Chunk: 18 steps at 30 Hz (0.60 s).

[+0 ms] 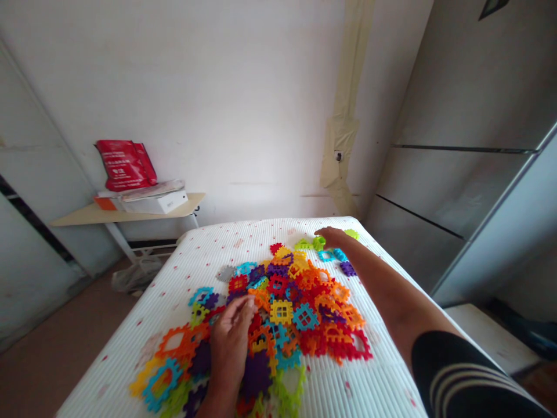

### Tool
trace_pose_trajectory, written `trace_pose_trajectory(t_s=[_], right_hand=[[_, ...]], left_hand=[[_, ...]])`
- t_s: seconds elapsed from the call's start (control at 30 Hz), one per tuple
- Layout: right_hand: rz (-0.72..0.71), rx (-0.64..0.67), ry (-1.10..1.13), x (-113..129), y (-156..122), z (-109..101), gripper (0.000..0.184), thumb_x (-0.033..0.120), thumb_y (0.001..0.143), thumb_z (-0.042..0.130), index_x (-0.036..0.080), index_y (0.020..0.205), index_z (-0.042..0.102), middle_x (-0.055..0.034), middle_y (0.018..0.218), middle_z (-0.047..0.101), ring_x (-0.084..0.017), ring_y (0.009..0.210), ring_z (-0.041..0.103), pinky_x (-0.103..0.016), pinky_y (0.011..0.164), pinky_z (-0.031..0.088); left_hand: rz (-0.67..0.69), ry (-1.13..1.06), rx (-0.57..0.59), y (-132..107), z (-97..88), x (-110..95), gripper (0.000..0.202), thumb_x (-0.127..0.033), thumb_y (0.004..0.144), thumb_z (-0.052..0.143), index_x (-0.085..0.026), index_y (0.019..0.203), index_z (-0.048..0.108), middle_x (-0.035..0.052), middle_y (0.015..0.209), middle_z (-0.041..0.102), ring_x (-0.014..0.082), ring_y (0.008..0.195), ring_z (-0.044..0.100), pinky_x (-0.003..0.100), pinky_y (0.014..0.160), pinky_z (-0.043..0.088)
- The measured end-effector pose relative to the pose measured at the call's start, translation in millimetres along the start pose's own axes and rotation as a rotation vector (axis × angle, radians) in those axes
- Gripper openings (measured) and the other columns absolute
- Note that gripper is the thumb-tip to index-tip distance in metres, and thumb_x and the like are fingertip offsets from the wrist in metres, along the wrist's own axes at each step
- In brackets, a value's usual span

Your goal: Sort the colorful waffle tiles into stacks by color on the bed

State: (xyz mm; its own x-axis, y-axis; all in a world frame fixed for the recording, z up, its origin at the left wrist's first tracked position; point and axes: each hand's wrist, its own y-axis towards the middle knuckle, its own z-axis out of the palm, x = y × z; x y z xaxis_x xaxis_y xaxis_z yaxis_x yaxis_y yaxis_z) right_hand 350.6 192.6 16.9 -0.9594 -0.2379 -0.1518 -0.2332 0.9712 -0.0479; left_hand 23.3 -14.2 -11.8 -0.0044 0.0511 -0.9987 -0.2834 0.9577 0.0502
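A heap of colourful plastic interlocking tiles with toothed edges lies on a white ribbed bed cover. My left hand (232, 328) is over the near middle of the heap, its fingers curled in towards the thumb. An orange tile (260, 298) is right by its fingertips; whether anything is between them is hidden. Close by lie a yellow window tile (281, 312) and a blue window tile (306, 317). Stretched to the far right, my right hand (333, 235) has its fingers closed on a green tile (319, 242). Another green tile (303, 244) lies just left of it.
The bed cover (152, 302) carries the heap. At the left, a small table (82, 215) holds a red bag (124, 165) and a white box (167, 202). A grey cabinet (452, 174) stands at the right, and a wall socket (338, 155) is behind the bed.
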Motion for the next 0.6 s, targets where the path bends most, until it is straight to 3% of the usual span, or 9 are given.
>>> trace_pose_trajectory(t_s=[0.2,0.4,0.6], right_hand=[[-0.105,-0.043,-0.078,5,-2,-4,0.078,0.017,0.064,0.068,0.037,0.135,0.041,-0.0034,0.132,0.052,-0.029,0.118,0.042,-0.041,0.087,0.038],[-0.077,0.022,-0.079,12,5,-5,0.078,0.018,0.064,0.068,0.034,0.136,0.041,-0.0101,0.121,0.059,-0.03,0.118,0.043,-0.044,0.09,0.034],[-0.072,0.045,-0.054,14,10,0,0.073,0.02,0.064,0.069,0.032,0.133,0.046,-0.0106,0.121,0.059,-0.03,0.118,0.045,-0.046,0.092,0.035]], left_hand=[[0.012,0.021,0.008,1,0.8,5,0.045,-0.052,0.066,0.065,-0.014,0.091,0.068,0.005,0.075,0.069,0.0188,0.07,0.063,0.027,0.066,0.051],[0.028,0.044,0.011,2,0.0,7,0.044,-0.051,0.068,0.064,-0.014,0.091,0.068,0.0049,0.075,0.069,0.019,0.07,0.063,0.028,0.065,0.05],[0.026,0.054,0.0,0,1.0,0,0.042,-0.051,0.066,0.065,-0.015,0.087,0.069,0.0051,0.072,0.069,0.0203,0.069,0.064,0.03,0.066,0.051]])
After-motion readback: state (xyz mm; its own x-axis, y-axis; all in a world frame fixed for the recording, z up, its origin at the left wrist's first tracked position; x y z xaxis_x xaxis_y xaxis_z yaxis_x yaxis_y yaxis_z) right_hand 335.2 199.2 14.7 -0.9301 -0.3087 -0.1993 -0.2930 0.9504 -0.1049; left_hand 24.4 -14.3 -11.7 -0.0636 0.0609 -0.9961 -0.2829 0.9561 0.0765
